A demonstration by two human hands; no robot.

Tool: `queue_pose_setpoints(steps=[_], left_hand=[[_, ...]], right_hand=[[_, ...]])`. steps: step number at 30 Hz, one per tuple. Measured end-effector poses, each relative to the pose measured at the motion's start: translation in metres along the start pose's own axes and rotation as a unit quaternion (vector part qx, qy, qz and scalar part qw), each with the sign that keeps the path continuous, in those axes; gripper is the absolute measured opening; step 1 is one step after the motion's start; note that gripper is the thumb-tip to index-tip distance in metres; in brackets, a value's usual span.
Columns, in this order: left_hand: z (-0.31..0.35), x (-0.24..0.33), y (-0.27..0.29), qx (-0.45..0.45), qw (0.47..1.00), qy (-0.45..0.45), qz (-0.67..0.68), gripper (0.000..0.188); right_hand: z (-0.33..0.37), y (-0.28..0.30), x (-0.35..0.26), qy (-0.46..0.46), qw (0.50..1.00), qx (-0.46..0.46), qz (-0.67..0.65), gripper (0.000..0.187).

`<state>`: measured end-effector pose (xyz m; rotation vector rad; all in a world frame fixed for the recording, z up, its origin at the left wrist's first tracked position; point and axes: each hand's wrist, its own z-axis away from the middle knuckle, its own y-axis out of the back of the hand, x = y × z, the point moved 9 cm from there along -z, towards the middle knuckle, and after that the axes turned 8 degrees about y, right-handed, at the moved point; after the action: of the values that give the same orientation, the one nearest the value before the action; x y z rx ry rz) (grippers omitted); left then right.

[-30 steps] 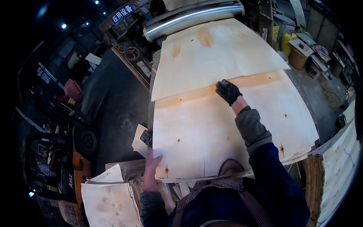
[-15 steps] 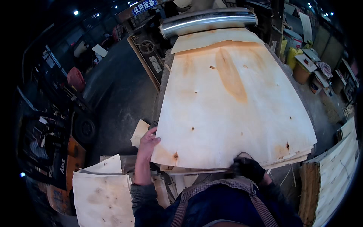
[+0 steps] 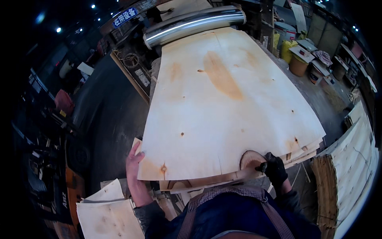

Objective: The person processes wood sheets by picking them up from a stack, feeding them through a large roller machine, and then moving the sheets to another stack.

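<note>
Bare left hand [image 3: 135,159], fingers apart, thumb at the edge of a broad, pale-cream wood veneer sheet [image 3: 199,119]; can't tell if it's gripping. Sheet's atop similar pale layers [image 3: 304,154], this side of the shiny cylindrical metal roller [image 3: 195,24]. Prob. light, bendy, brittle along grain; best held by 2 near corners. Smooth, w/ dark knots [image 3: 163,169], tan streaks [image 3: 223,75]. Black-gloved right hand [image 3: 273,169] curls by brown half-round patch [image 3: 250,160]; pinch unclear.
</note>
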<state>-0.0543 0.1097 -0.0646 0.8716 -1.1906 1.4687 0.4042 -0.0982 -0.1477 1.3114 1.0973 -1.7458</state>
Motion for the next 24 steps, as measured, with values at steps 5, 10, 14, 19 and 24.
queue_pose_setpoints(steps=[5,10,14,19,24], left_hand=[[-0.039,-0.072,0.008,0.027,0.985,0.051,-0.165,0.050],[-0.040,-0.127,0.024,0.105,0.830,-0.013,-0.548,0.060],[-0.034,-0.145,0.020,0.133,0.766,-0.013,-0.629,0.074],[-0.040,-0.151,0.026,0.123,0.831,0.023,-0.542,0.077],[-0.049,-0.170,0.054,0.115,0.935,0.100,-0.320,0.067]], right_hand=[[-0.082,0.014,0.007,0.021,0.993,0.005,-0.120,0.018],[-0.161,-0.011,-0.012,-0.018,0.975,0.004,-0.221,0.016],[-0.258,-0.042,-0.019,-0.010,0.940,-0.117,-0.321,0.016],[-0.380,-0.064,0.000,-0.015,0.917,-0.080,-0.390,0.015],[-0.306,-0.113,0.031,-0.086,0.927,-0.196,-0.309,0.014]])
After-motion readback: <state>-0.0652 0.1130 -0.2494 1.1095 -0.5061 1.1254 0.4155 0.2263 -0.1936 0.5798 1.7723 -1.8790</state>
